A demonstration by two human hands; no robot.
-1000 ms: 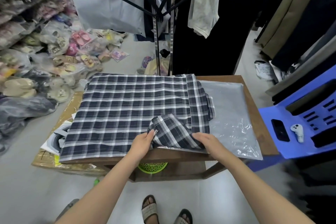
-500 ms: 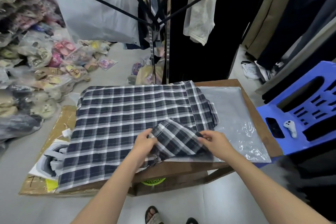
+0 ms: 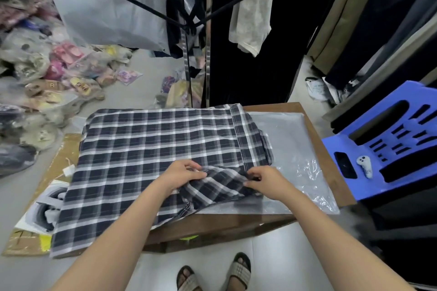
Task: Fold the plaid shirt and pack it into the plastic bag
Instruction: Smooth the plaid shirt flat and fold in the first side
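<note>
Plaid shirt (image 3: 146, 160) lies spread flat across the wooden bench (image 3: 316, 139), dark navy with white checks; its left part hangs past the bench edge over cardboard (image 3: 61, 149) on the floor. Right edge of the shirt overlaps a clear plastic bag (image 3: 293, 149), which lies flat on the right half of the bench, empty.

Near front edge, a sleeve (image 3: 220, 184) is bunched and folded over the shirt body. Left hand (image 3: 184, 172) closed on the sleeve's left side, fingers curled, pinching cloth. Right hand (image 3: 267, 179) closed on the sleeve's right side at the hem line, fingertips tucked into the fabric, resting partly over the bag.

Blue plastic stool (image 3: 387, 139) just right of the bench; a black phone (image 3: 345, 164) and a small white controller (image 3: 365, 166) lie on it. Clothes rack (image 3: 189, 23) with hanging garments stands behind the bench. Bagged slippers (image 3: 42, 73) heaped on the floor at left. Sandalled feet (image 3: 212, 274) show below the bench.
</note>
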